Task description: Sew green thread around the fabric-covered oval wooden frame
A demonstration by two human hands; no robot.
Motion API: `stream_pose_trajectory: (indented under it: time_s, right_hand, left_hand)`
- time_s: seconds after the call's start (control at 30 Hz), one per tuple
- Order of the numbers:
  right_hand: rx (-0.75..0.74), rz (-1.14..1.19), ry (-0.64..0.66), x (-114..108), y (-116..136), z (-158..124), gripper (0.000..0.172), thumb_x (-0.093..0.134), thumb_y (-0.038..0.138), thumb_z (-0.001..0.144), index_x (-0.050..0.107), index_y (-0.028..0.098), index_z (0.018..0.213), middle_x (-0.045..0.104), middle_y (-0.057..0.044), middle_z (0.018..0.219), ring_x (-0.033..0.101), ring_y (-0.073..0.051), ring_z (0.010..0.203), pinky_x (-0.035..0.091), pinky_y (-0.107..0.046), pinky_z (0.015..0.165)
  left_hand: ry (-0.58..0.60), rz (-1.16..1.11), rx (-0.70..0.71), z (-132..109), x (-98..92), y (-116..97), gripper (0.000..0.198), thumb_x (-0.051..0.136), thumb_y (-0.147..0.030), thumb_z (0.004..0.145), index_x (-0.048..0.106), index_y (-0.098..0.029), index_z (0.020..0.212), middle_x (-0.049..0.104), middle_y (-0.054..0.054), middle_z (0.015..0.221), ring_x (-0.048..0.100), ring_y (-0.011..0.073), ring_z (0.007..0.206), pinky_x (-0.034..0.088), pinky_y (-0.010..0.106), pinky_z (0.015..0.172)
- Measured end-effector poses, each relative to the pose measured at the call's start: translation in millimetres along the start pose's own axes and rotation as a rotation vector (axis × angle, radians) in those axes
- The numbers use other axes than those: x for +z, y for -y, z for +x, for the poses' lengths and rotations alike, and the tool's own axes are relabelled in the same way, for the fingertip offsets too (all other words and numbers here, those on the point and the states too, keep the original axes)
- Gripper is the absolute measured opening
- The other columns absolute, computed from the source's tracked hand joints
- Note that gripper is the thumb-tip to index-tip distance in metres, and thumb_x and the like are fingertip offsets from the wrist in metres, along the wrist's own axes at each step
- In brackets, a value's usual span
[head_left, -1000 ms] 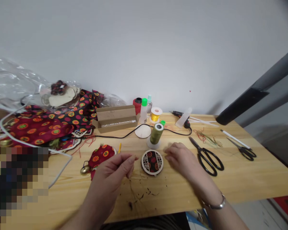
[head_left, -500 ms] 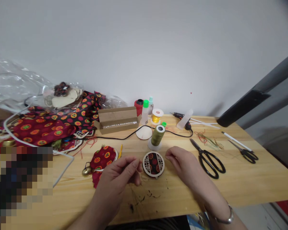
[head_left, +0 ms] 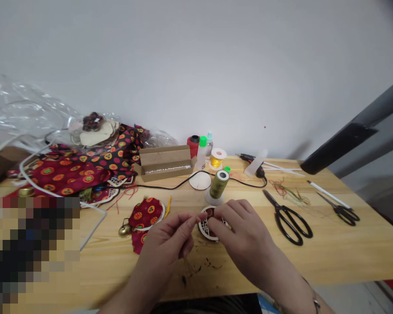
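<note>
My right hand [head_left: 244, 231] lies over a round wooden lattice ornament [head_left: 207, 224] with a dark red centre, its fingers gripping the disc and hiding most of it. My left hand [head_left: 167, 237] is just left of the ornament, its fingertips pinched together, and a thin thread [head_left: 185, 261] seems to hang below them. An olive-green thread spool [head_left: 218, 185] stands on a white holder just behind the ornament. Left of my left hand lies a red patterned fabric piece [head_left: 146, 214] on a round frame, with a brass bell [head_left: 125, 230] at its edge.
Black-handled scissors [head_left: 288, 222] and smaller scissors [head_left: 340, 213] lie on the right of the wooden table [head_left: 347, 248]. A glue gun [head_left: 250, 160] and its black cord run along the back, beside a cardboard box [head_left: 163, 162]. Patterned fabric [head_left: 68, 174] is piled at left.
My right hand has moved left from beside the ornament onto it and now covers most of it. My left hand has moved slightly right, closer to the ornament.
</note>
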State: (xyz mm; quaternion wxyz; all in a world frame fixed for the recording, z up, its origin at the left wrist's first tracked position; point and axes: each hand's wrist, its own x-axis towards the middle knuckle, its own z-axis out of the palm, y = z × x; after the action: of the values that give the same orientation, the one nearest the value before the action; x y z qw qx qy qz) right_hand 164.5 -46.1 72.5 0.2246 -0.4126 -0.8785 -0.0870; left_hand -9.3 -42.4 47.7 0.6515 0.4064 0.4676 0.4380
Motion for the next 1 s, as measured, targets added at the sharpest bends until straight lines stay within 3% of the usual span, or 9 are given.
stream_pose_trajectory:
  time_s: [0.13,0.4,0.5,0.6,0.67,0.8,0.9,1.0]
  right_hand:
    - [-0.119,-0.037,-0.015,-3,5,4,0.023,0.045,0.012,0.091,0.064,0.014,0.078,0.061,-0.006,0.074,0.05,-0.019,0.072,0.037,-0.035,0.065]
    - [-0.119,0.025,-0.051,0,3,2,0.025,0.043,0.01,0.091,0.064,0.015,0.079,0.061,-0.006,0.074,0.054,-0.019,0.076,0.04,-0.036,0.067]
    - [0.026,0.125,-0.132,9,1,0,0.02,0.045,0.011,0.09,0.063,0.016,0.084,0.062,-0.007,0.079,0.055,-0.019,0.077,0.043,-0.034,0.068]
    - [0.307,0.435,-0.168,19,0,-3,0.018,0.047,0.01,0.088,0.058,0.017,0.1,0.063,-0.008,0.09,0.057,-0.017,0.081,0.048,-0.031,0.071]
    - [0.421,0.664,-0.065,23,1,-6,0.036,0.047,0.008,0.086,0.048,0.02,0.12,0.063,-0.006,0.097,0.058,-0.014,0.077,0.049,-0.028,0.072]
    - [0.396,0.829,0.265,24,7,-7,0.071,0.051,0.004,0.079,0.026,0.026,0.141,0.063,-0.006,0.107,0.059,-0.012,0.075,0.049,-0.026,0.067]
    - [0.386,0.809,0.341,25,9,-1,0.073,0.056,0.006,0.078,0.027,0.025,0.142,0.065,-0.005,0.101,0.059,-0.014,0.074,0.048,-0.025,0.064]
    - [0.374,0.762,0.288,29,9,8,0.059,0.055,0.008,0.08,0.039,0.022,0.135,0.066,-0.002,0.09,0.058,-0.013,0.072,0.047,-0.026,0.066]
  left_hand:
    - [0.008,-0.021,-0.025,-1,3.6,4,0.022,0.068,-0.037,0.077,0.068,-0.015,0.076,0.043,-0.007,0.045,0.033,0.0052,0.04,0.02,0.019,0.042]
    - [0.019,-0.038,-0.051,-2,7.7,3,0.025,0.071,-0.036,0.073,0.062,-0.015,0.063,0.049,-0.004,0.05,0.035,0.0059,0.044,0.023,0.018,0.042]
    - [0.0,-0.062,-0.061,-1,6.4,4,0.027,0.072,-0.037,0.072,0.061,-0.015,0.062,0.048,-0.005,0.05,0.034,0.0055,0.045,0.022,0.018,0.043]
    - [-0.012,-0.114,-0.066,1,4.9,5,0.026,0.071,-0.036,0.073,0.061,-0.014,0.064,0.048,-0.005,0.05,0.032,0.0046,0.044,0.022,0.017,0.042]
    - [-0.012,-0.175,-0.076,1,4.4,4,0.025,0.071,-0.034,0.073,0.06,-0.014,0.064,0.049,-0.005,0.05,0.033,0.004,0.043,0.022,0.017,0.042]
    - [-0.006,-0.331,-0.073,0,3.3,0,0.019,0.073,-0.028,0.073,0.061,-0.013,0.068,0.049,-0.005,0.051,0.033,0.0033,0.043,0.025,0.016,0.044]
    - [0.011,-0.416,-0.066,-1,0.9,-3,0.019,0.073,-0.027,0.074,0.061,-0.013,0.068,0.049,-0.005,0.051,0.033,0.0031,0.044,0.027,0.016,0.045]
    - [0.018,-0.479,-0.055,-3,-2.1,-6,0.017,0.074,-0.025,0.073,0.061,-0.014,0.069,0.049,-0.005,0.05,0.033,0.0033,0.044,0.027,0.016,0.045]
